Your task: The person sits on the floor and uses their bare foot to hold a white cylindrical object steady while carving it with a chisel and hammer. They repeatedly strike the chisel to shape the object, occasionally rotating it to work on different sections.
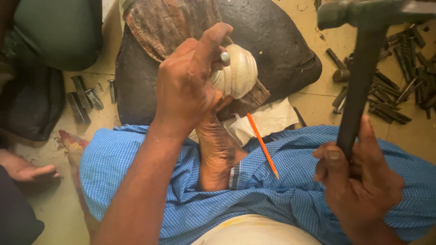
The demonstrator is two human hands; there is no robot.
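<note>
Left hand point(188, 86) fingers grasping punch point(225, 57) on pale bowl point(238, 72); right hand point(363, 181) clenched round hammer point(359, 77).

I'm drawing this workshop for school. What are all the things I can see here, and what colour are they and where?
Ribbed metal piece: one, pale cream, on the wood block.
Wood block: one, brown, on the dark stone.
Dark stone: one, black, top middle.
Punch: one, silvery tip, in the left hand.
Hammer: one, dark, raised at right.
Pencil: one, orange, on the lap.
Checked cloth: blue, over the lap.
Loose metal tools: many, dark, floor at right; a few at left.
Foot: one, steadying the block.
Left hand: grips the punch.
Right hand: grips the hammer.
</note>
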